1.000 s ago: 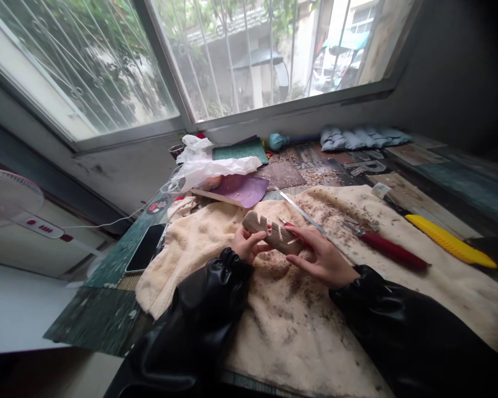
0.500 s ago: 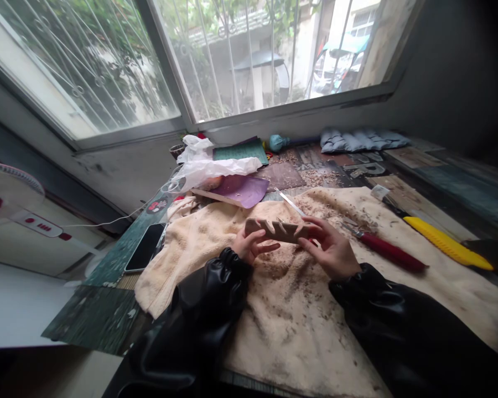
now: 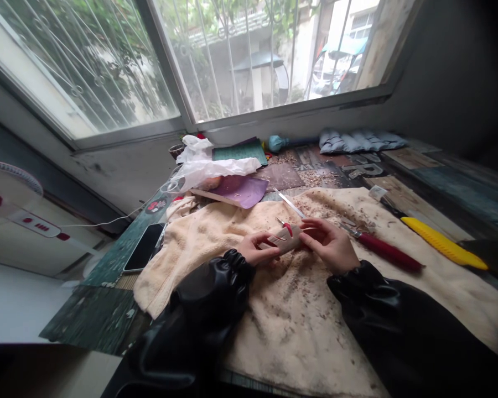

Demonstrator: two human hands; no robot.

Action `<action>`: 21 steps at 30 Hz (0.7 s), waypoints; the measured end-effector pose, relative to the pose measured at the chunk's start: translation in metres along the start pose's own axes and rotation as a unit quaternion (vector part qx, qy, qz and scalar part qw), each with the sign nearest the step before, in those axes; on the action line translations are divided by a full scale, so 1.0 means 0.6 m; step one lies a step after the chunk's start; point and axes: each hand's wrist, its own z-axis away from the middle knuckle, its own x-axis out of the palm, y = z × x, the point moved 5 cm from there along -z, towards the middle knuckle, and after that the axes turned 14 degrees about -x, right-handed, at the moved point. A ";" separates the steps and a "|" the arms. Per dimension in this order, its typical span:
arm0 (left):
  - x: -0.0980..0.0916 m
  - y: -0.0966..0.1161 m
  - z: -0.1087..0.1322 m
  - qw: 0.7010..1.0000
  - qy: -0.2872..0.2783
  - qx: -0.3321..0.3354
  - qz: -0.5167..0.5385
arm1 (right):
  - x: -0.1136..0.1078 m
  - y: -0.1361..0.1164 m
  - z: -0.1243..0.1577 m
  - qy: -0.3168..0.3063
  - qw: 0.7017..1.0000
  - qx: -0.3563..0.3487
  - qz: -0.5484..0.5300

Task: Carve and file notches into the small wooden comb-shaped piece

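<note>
Both my hands hold a small notched block of pale wood [image 3: 283, 240] just above a cream towel [image 3: 299, 309] strewn with wood shavings. My left hand [image 3: 258, 249] pinches its left end with thumb and fingers. My right hand [image 3: 332, 244] is closed around its right end. A red-handled tool [image 3: 288, 226] shows just behind the block, between the hands; whether my right hand grips it I cannot tell. Black glossy sleeves cover both forearms.
On the towel to the right lie a red-handled knife [image 3: 384, 250] and a yellow tool [image 3: 444, 247]. A thin metal blade [image 3: 288, 202] lies beyond the hands. A phone [image 3: 144, 254], purple sheet [image 3: 243, 189] and white plastic bags [image 3: 209, 166] sit left, a fan [image 3: 8, 193] at far left.
The wood block has turned from lying long between the hands to nearly end-on and has come lower, close to the towel. Both hands drew nearer to each other.
</note>
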 end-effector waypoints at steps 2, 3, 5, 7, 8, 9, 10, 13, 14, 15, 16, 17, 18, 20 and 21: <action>-0.005 0.011 0.005 0.994 0.068 0.061 -0.061 | -0.003 -0.016 -0.002 -0.013 0.992 -0.085 0.095; -0.008 0.019 0.010 0.984 0.110 0.102 -0.099 | -0.003 -0.027 -0.002 -0.028 0.977 -0.143 0.158; -0.009 0.034 0.021 0.950 0.178 0.188 -0.174 | 0.006 -0.047 0.001 -0.073 0.926 -0.246 0.278; -0.002 0.044 0.030 0.921 0.190 0.252 -0.228 | 0.017 -0.055 0.006 -0.127 0.878 -0.298 0.352; 0.003 0.046 0.033 0.914 0.177 0.270 -0.244 | 0.022 -0.056 0.009 -0.146 0.861 -0.311 0.374; 0.008 0.047 0.035 0.912 0.160 0.280 -0.252 | 0.025 -0.057 0.011 -0.159 0.850 -0.321 0.387; 0.011 0.048 0.036 0.913 0.146 0.283 -0.254 | 0.028 -0.057 0.014 -0.166 0.842 -0.330 0.393; 0.017 0.047 0.036 0.921 0.125 0.268 -0.254 | 0.032 -0.061 0.018 -0.159 0.834 -0.354 0.392; 0.018 0.047 0.036 0.921 0.126 0.263 -0.258 | 0.032 -0.062 0.019 -0.149 0.835 -0.359 0.389; 0.020 0.048 0.037 0.918 0.127 0.266 -0.266 | 0.032 -0.064 0.019 -0.134 0.837 -0.364 0.386; 0.022 0.049 0.038 0.911 0.130 0.275 -0.278 | 0.031 -0.067 0.019 -0.117 0.839 -0.371 0.381; 0.024 0.050 0.040 0.901 0.135 0.291 -0.293 | 0.030 -0.070 0.020 -0.098 0.840 -0.378 0.376; 0.026 0.051 0.042 0.888 0.143 0.309 -0.308 | 0.029 -0.073 0.021 -0.080 0.841 -0.386 0.372; 0.029 0.052 0.046 0.867 0.166 0.337 -0.327 | 0.028 -0.078 0.022 -0.053 0.837 -0.398 0.372; 0.029 0.052 0.047 0.863 0.179 0.342 -0.327 | 0.028 -0.079 0.024 -0.047 0.833 -0.403 0.376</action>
